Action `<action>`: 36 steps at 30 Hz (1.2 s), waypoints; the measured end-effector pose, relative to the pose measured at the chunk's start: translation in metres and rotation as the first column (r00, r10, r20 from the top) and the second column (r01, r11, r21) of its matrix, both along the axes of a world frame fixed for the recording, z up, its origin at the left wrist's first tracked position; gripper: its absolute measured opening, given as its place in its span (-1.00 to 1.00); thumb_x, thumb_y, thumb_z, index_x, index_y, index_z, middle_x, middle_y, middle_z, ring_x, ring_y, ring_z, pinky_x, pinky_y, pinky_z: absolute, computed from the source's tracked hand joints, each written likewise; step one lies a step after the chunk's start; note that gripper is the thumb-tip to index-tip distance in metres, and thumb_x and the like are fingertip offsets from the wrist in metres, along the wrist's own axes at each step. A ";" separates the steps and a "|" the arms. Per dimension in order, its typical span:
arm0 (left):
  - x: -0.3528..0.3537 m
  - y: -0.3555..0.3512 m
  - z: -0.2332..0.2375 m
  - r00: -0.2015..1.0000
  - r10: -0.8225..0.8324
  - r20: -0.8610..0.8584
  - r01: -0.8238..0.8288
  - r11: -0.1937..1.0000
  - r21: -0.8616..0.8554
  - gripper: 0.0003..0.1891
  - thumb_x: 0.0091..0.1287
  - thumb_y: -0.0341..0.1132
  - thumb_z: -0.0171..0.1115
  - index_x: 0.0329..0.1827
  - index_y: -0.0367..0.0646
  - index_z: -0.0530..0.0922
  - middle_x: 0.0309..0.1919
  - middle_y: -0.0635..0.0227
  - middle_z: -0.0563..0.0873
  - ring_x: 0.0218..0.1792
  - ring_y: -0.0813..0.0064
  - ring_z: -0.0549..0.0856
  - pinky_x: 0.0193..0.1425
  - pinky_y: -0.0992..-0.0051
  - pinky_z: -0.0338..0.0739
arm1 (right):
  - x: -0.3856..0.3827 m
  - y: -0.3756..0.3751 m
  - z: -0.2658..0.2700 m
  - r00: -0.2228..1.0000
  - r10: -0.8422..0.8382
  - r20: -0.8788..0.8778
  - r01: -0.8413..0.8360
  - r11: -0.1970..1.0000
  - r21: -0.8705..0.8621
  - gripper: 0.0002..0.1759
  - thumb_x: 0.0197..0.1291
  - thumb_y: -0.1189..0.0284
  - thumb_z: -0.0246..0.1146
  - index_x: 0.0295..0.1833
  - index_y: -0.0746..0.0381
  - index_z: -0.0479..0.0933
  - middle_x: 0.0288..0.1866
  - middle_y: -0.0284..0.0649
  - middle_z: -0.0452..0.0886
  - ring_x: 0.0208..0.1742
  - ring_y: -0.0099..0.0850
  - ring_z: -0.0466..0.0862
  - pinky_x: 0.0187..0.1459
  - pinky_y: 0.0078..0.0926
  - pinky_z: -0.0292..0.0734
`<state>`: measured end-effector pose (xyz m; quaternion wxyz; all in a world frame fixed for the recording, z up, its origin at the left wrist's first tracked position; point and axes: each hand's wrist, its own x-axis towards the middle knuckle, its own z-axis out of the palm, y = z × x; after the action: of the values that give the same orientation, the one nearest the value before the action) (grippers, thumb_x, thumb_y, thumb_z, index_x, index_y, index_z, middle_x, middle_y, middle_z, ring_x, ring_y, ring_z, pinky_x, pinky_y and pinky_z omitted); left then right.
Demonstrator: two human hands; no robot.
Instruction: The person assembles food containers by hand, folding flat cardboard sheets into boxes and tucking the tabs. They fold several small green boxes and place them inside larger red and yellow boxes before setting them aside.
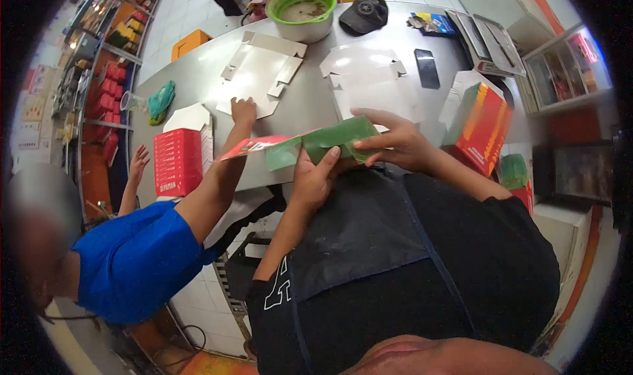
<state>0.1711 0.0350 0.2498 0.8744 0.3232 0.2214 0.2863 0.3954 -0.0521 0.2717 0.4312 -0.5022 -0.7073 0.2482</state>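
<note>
Near my chest I hold a partly folded green-and-red cardboard box (333,137) in both hands, just over the near edge of the table. My left hand (313,180) is closed on its lower edge, with the thumb on the green side. At its right end, my right hand (395,137) grips the green panel between thumb and fingers. The box's red part points left, passing in front of a co-worker's forearm. Beyond my hands, a flat white box blank (369,85) lies on the steel table (315,68).
A co-worker in a blue shirt (142,259) reaches onto another white blank (260,68) at left. Red boxes (178,160) stand at left and a red-yellow box (481,127) at right. A phone (426,69), cap (364,12) and green-rimmed basin (301,12) are on the table.
</note>
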 end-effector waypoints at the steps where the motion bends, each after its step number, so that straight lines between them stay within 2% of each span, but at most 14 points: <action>1: -0.001 0.001 -0.002 1.000 -0.030 0.007 0.030 1.000 -0.004 -0.57 0.59 -0.43 0.18 0.44 -0.24 0.29 0.25 0.14 0.60 0.26 0.23 0.67 0.33 0.17 0.69 | 0.001 -0.001 0.001 0.999 0.001 0.050 -0.003 0.999 0.037 -0.53 0.10 0.26 0.56 0.18 -0.10 0.77 0.55 0.03 0.44 0.48 -0.02 0.55 0.40 -0.15 0.52; 3: 0.002 0.002 -0.007 0.995 -0.094 0.023 0.094 0.995 -0.011 -0.52 0.59 -0.41 0.18 0.49 -0.21 0.26 0.28 0.15 0.59 0.29 0.22 0.65 0.38 0.16 0.66 | 0.004 -0.003 0.003 0.989 -0.009 0.149 -0.008 0.993 0.116 -0.52 0.08 0.26 0.58 0.18 -0.11 0.77 0.55 0.03 0.45 0.48 -0.02 0.54 0.40 -0.14 0.52; 7: 0.009 -0.005 0.008 0.980 -0.051 -0.192 0.086 0.979 0.183 -0.53 0.60 -0.38 0.18 0.47 -0.26 0.28 0.22 0.13 0.62 0.20 0.28 0.70 0.30 0.28 0.66 | 0.001 -0.017 0.001 0.990 -0.093 0.105 0.084 0.993 0.081 -0.56 0.11 0.27 0.59 0.14 -0.01 0.77 0.48 0.18 0.48 0.43 0.07 0.58 0.37 -0.16 0.51; 10: 0.011 -0.008 -0.001 0.885 0.051 -0.463 0.295 0.707 0.643 -0.51 0.59 -0.33 0.21 0.47 -0.28 0.28 0.20 0.17 0.62 0.15 0.32 0.71 0.25 0.37 0.63 | -0.002 -0.025 -0.018 0.982 -0.183 0.056 0.176 0.978 0.109 -0.57 0.09 0.34 0.60 0.13 0.00 0.78 0.50 0.09 0.46 0.43 -0.03 0.59 0.28 -0.19 0.60; 11: 0.015 -0.009 -0.007 0.920 -0.052 -0.388 0.257 0.828 0.499 -0.50 0.58 -0.30 0.23 0.46 -0.29 0.29 0.18 0.19 0.62 0.16 0.35 0.69 0.25 0.42 0.59 | -0.004 -0.027 -0.021 0.977 -0.205 0.060 0.196 0.972 0.131 -0.57 0.09 0.34 0.61 0.12 0.01 0.78 0.48 0.09 0.47 0.40 -0.04 0.60 0.26 -0.20 0.60; 16: 0.017 -0.001 -0.015 0.964 -0.226 -0.143 0.249 0.953 0.171 -0.55 0.59 -0.36 0.20 0.44 -0.26 0.33 0.21 0.17 0.63 0.25 0.36 0.65 0.32 0.31 0.59 | -0.007 -0.028 -0.037 0.949 -0.315 0.005 0.304 0.921 0.244 -0.53 0.04 0.36 0.65 0.10 0.06 0.71 0.38 0.05 0.51 0.25 -0.10 0.62 0.17 -0.19 0.60; 17: 0.019 0.001 -0.013 0.960 -0.263 -0.096 0.271 0.959 0.079 -0.56 0.59 -0.37 0.19 0.45 -0.26 0.33 0.22 0.17 0.63 0.26 0.35 0.64 0.34 0.29 0.60 | -0.009 -0.025 -0.034 0.935 -0.352 0.045 0.326 0.901 0.286 -0.46 0.02 0.38 0.67 0.10 0.07 0.58 0.29 0.01 0.52 0.21 -0.12 0.60 0.16 -0.16 0.59; 22: 0.035 0.005 -0.016 0.966 -0.172 0.192 0.208 0.959 -0.191 -0.63 0.58 -0.39 0.18 0.39 -0.20 0.44 0.25 0.19 0.64 0.18 0.36 0.70 0.28 0.30 0.65 | -0.010 -0.007 -0.052 0.906 -0.421 0.038 0.373 0.839 0.396 -0.43 0.08 0.34 0.64 0.10 0.09 0.45 0.19 0.03 0.47 0.21 -0.04 0.54 0.13 -0.12 0.56; 26: 0.053 0.005 -0.035 0.999 0.010 -0.051 -0.014 0.996 -0.090 -0.71 0.59 -0.40 0.16 0.31 -0.21 0.51 0.12 0.22 0.72 0.08 0.39 0.74 0.25 0.28 0.65 | -0.009 0.009 -0.077 0.865 -0.501 -0.032 0.465 0.774 0.430 -0.39 0.11 0.25 0.62 0.13 0.12 0.41 0.16 0.05 0.41 0.16 -0.01 0.49 0.12 -0.07 0.53; 29: 0.067 0.006 -0.042 0.986 0.016 -0.163 -0.004 0.997 0.074 -0.67 0.59 -0.41 0.15 0.36 -0.20 0.44 0.08 0.23 0.72 0.03 0.41 0.75 0.19 0.34 0.65 | -0.004 0.011 -0.071 0.864 -0.503 0.029 0.462 0.814 0.352 -0.33 0.10 0.22 0.63 0.17 0.14 0.38 0.17 0.06 0.38 0.17 0.00 0.47 0.12 -0.07 0.54; 32: 0.078 0.004 -0.020 0.949 0.113 -0.294 -0.019 0.953 0.304 -0.61 0.60 -0.41 0.13 0.43 -0.18 0.34 0.03 0.26 0.70 0.01 0.47 0.73 0.16 0.41 0.63 | 0.016 0.009 -0.055 0.965 -0.261 0.009 0.251 0.935 0.252 -0.31 0.11 0.23 0.62 0.19 0.15 0.35 0.12 0.06 0.42 0.11 -0.03 0.53 0.09 -0.12 0.57; 33: 0.078 0.008 -0.024 0.970 0.107 -0.217 -0.024 0.935 0.354 -0.69 0.64 -0.42 0.04 0.37 -0.23 0.38 0.14 0.27 0.63 0.15 0.55 0.62 0.28 0.45 0.54 | 0.025 0.011 -0.054 0.984 -0.166 -0.071 0.177 0.959 0.221 -0.32 0.12 0.24 0.61 0.22 0.17 0.37 0.07 0.03 0.47 0.05 -0.07 0.57 0.05 -0.16 0.58; 35: 0.067 0.026 -0.025 0.945 -0.024 -0.326 0.130 0.942 0.308 -0.67 0.64 -0.42 0.02 0.40 -0.24 0.36 0.16 0.28 0.62 0.17 0.54 0.61 0.30 0.44 0.52 | 0.042 0.013 -0.052 0.973 0.031 -0.230 0.006 0.988 0.156 -0.34 0.15 0.27 0.58 0.26 0.20 0.41 -0.02 -0.02 0.55 -0.07 -0.16 0.64 -0.01 -0.24 0.62; 36: 0.061 0.028 -0.018 0.924 -0.041 -0.380 0.174 0.931 0.322 -0.65 0.61 -0.44 -0.01 0.41 -0.24 0.37 0.18 0.29 0.62 0.18 0.54 0.61 0.30 0.44 0.52 | 0.049 0.014 -0.047 0.981 -0.015 -0.194 0.033 0.995 0.094 -0.35 0.17 0.29 0.56 0.29 0.22 0.43 -0.08 -0.06 0.59 -0.13 -0.21 0.65 -0.05 -0.27 0.62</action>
<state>0.2324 0.0627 0.2321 0.7607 0.5328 0.3080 0.2064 0.4443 -0.0379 0.2249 0.5245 -0.4628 -0.6672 0.2561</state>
